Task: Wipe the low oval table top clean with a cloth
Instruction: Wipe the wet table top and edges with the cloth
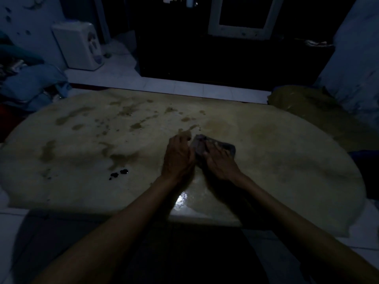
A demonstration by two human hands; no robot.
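While the room is lying dim, a dark cloth (213, 147) is being pressed near the middle of the stained worktop (82, 144) by the flattened right hand (220, 162); the left hand (178, 158), fingers relaxed, is being rested beside it.

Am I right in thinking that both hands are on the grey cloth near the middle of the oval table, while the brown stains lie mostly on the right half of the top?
Not quite: the head view shows the brown stains mostly on the left half. Both the left hand and right hand are indeed on the grey cloth near the middle of the oval table.
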